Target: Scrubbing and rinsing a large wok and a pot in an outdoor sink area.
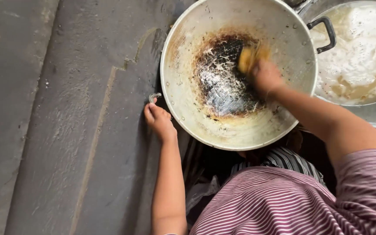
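Note:
A large metal wok (183, 87) is tilted toward me, its middle burnt black with soapy foam on it. My right hand (264, 78) is inside the wok, shut on a yellow scrubbing sponge (249, 55) pressed against the burnt patch; hand and sponge are blurred. My left hand (158, 119) grips the wok's small metal handle (154, 96) at its left rim, holding the wok steady.
A second big pan (362, 52) with a black handle (325, 32) holds foamy brownish water at the upper right. Grey concrete floor (57, 130) spreads to the left. My striped clothing fills the bottom right.

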